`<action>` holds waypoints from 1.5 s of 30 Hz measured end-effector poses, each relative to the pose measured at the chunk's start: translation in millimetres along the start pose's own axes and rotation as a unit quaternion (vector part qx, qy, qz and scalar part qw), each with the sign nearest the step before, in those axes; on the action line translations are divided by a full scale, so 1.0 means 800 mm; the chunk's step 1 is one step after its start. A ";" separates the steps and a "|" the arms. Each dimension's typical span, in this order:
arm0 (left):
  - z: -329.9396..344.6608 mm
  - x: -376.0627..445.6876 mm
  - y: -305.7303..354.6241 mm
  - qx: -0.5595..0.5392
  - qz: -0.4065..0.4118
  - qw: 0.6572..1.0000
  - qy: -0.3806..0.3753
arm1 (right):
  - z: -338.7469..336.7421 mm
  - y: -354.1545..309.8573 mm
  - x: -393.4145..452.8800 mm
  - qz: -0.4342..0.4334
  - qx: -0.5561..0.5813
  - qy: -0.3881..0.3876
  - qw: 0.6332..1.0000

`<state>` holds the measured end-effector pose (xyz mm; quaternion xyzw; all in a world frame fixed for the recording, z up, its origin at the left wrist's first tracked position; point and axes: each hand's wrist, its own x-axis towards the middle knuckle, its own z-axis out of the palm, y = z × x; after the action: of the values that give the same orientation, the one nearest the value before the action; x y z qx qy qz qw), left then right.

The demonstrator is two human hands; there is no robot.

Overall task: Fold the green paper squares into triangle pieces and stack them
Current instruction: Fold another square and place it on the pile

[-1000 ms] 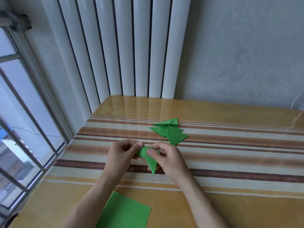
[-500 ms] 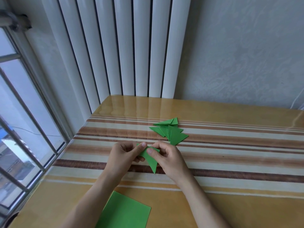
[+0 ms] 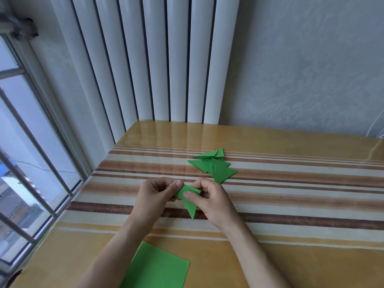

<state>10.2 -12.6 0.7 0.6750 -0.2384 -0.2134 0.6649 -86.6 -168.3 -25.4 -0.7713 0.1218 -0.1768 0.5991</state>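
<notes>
L hand [image 3: 154, 196] & R hand [image 3: 209, 199] pinching half-folded green piece [image 3: 190, 201], fingers clamped on it. Folded triangles [image 3: 216, 166] piled just beyond; flat green sheets [image 3: 158, 267] near edge

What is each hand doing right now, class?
Left hand: pinches one end of the green paper piece.
Right hand: pinches the same piece's other end.

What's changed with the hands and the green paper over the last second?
Little: both thumbs have shifted slightly along the green piece as the left hand and right hand work its fold, both still pinching it. The pile of folded triangles and the flat green sheet have not moved.
</notes>
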 end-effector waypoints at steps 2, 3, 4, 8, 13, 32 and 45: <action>-0.001 0.000 -0.001 0.006 0.008 1.000 0.002 | 0.000 -0.001 0.000 0.007 -0.002 -0.004 1.000; -0.001 0.000 -0.001 0.010 0.011 1.000 0.004 | 0.000 -0.001 -0.001 0.011 0.000 -0.009 1.000; -0.002 0.000 -0.001 0.014 0.014 1.000 0.004 | 0.000 -0.001 -0.001 0.016 0.004 -0.017 1.000; -0.002 -0.001 0.001 0.019 0.012 1.000 -0.013 | -0.001 -0.009 -0.004 0.020 0.015 -0.033 0.999; 0.002 -0.003 0.003 0.000 -0.022 0.999 -0.027 | -0.001 -0.007 -0.003 0.004 -0.017 0.011 1.000; 0.001 -0.001 0.000 -0.023 -0.103 0.994 -0.002 | -0.006 -0.005 0.002 0.033 0.087 0.048 0.994; 0.006 -0.002 0.002 -0.071 -0.064 0.995 -0.040 | -0.002 -0.007 -0.001 0.059 0.089 0.005 0.994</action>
<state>6.0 -15.4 2.5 0.6309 -0.2059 -0.2987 0.6859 -88.6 -168.2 -20.0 -0.7052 0.1540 -0.1550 0.6745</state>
